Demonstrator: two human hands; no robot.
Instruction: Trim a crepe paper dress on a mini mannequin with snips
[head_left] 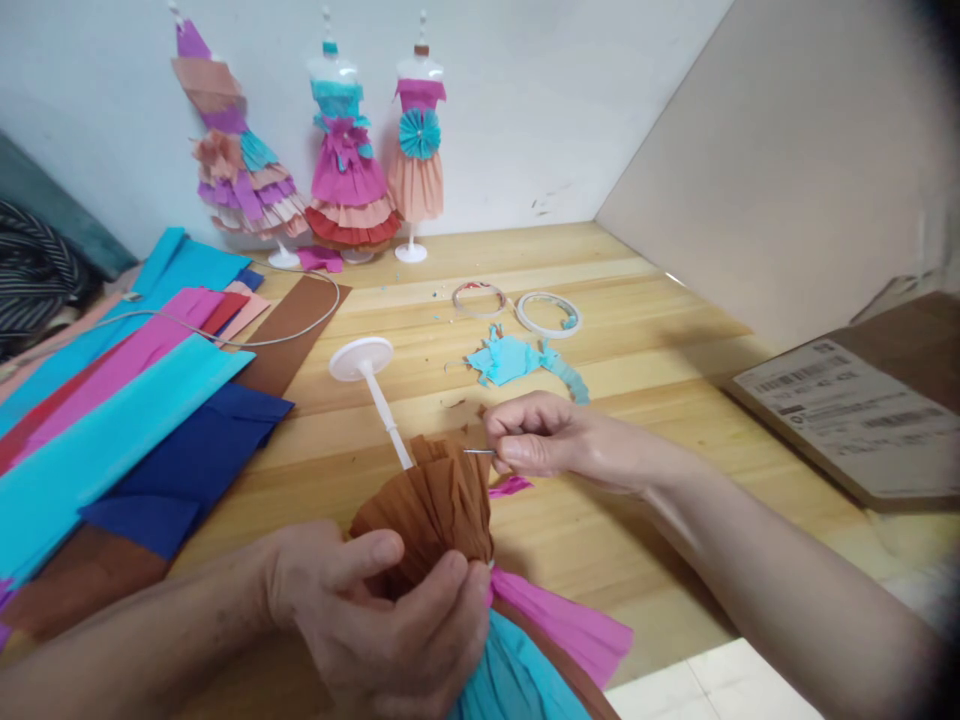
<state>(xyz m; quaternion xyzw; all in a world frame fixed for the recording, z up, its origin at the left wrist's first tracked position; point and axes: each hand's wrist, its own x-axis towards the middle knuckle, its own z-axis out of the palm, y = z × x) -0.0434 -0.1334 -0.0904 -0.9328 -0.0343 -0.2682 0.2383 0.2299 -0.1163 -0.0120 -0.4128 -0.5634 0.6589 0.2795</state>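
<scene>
My left hand (382, 610) is closed round the waist of a small mannequin wearing a brown crepe-paper skirt (435, 500), with pink and turquoise paper spreading below it. The mannequin's white stand (365, 365) points away from me, its round base lifted off the table. My right hand (536, 435) pinches a thin needle (478, 452) whose tip touches the brown skirt's edge. A small pink paper scrap (510, 487) lies just under that hand.
Three dressed paper mannequins (349, 170) stand at the back wall. Coloured crepe sheets (127, 400) cover the table's left side. Two tape rings (547, 313), a turquoise paper piece (514, 360) and a white cable (247, 335) lie mid-table. A labelled cardboard box (855, 410) sits right.
</scene>
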